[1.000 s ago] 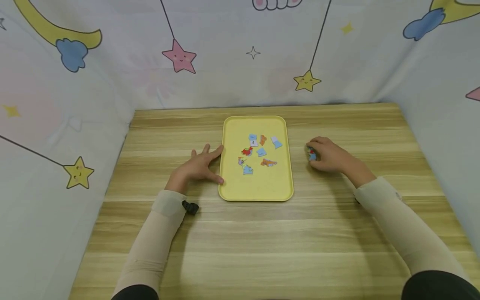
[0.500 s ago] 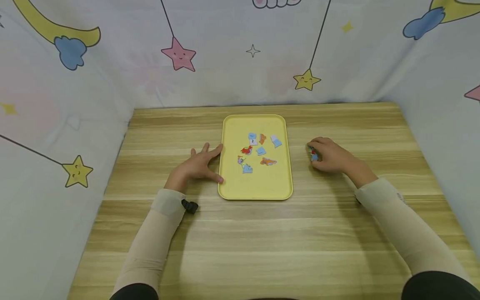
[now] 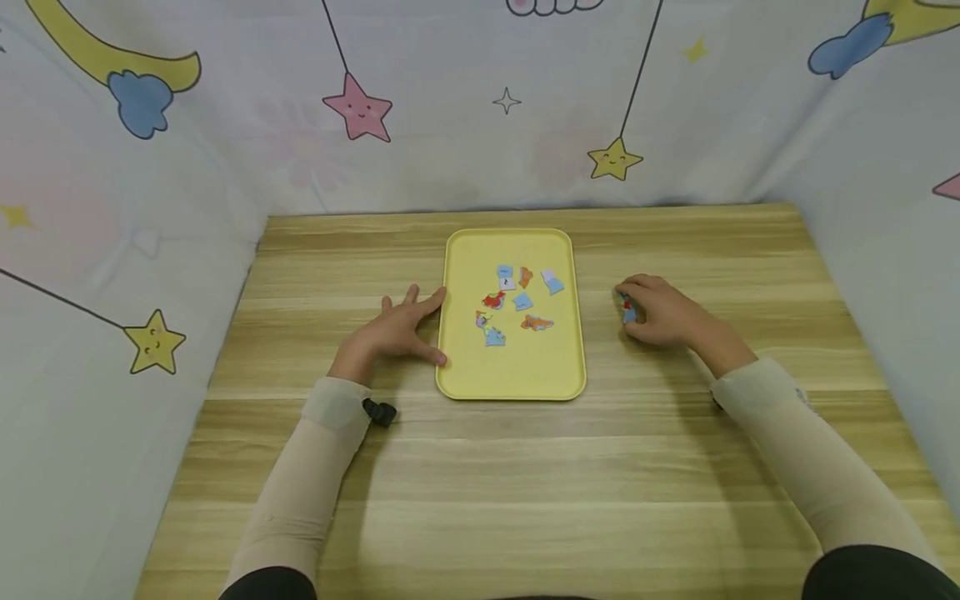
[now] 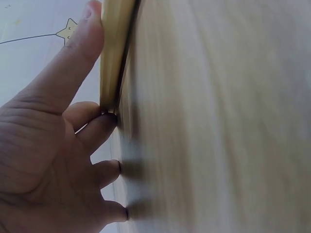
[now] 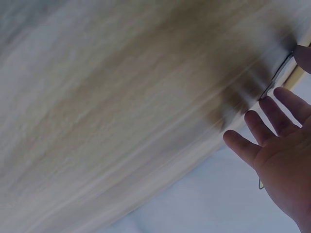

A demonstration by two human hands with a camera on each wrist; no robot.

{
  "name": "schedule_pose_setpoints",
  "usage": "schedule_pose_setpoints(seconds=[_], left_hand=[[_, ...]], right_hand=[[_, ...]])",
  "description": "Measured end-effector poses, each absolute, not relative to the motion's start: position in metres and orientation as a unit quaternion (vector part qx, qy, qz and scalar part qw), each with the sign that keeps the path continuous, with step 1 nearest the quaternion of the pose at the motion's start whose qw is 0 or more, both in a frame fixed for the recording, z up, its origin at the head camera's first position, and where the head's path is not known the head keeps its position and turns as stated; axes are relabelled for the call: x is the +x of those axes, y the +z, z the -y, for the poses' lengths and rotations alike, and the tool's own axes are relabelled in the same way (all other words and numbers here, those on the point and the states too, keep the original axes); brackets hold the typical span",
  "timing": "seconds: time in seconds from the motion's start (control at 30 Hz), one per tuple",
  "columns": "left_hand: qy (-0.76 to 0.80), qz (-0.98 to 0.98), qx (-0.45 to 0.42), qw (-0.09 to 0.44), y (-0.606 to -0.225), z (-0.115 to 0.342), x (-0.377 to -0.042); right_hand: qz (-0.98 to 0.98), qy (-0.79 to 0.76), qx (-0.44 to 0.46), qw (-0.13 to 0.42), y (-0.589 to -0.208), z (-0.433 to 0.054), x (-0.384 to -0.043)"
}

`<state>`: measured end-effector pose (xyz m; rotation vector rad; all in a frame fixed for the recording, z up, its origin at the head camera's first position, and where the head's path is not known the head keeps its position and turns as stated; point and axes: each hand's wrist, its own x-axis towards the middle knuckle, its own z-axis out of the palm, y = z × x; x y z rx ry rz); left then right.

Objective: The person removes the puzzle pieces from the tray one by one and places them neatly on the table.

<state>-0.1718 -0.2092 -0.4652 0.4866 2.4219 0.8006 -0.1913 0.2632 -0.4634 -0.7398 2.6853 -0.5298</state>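
Note:
My left hand (image 3: 393, 333) has its fingers spread, with thumb and a fingertip touching the left edge of a yellow tray (image 3: 510, 379). In the left wrist view the thumb (image 4: 87, 39) lies along the tray's side wall (image 4: 116, 43), other fingertips on the table. To the right of the tray, my right hand (image 3: 660, 310) pinches a small blue and red puzzle piece (image 3: 628, 310) between thumb and fingers, low over the table. The right wrist view shows only the piece's thin edge (image 5: 279, 73); the fingers hide part of it.
Several puzzle pieces lie apart on the tray, among them a red one (image 3: 493, 301), a long orange one (image 3: 537, 323) and a blue one (image 3: 522, 302). The wooden table (image 3: 525, 492) meets a white cloth (image 3: 450, 167) with stars and moons at the back and sides.
My right hand has shifted very slightly to the right, and less of the puzzle piece shows between its fingers. The left hand and the pieces on the tray stay put.

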Motion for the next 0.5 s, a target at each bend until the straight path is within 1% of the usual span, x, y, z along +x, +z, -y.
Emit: schedule_pose_setpoints(seconds=[0.33, 0.5], left_hand=[[0.292, -0.901, 0.175, 0.269, -0.4657, 0.2082, -0.1715], [0.29, -0.902, 0.178, 0.267, -0.4655, 0.2087, -0.1711]], right_hand=[[-0.936, -0.189, -0.247, 0.162, -0.4617, -0.2651, -0.189], [-0.935, -0.194, -0.254, 0.155, -0.4615, -0.2645, -0.1923]])
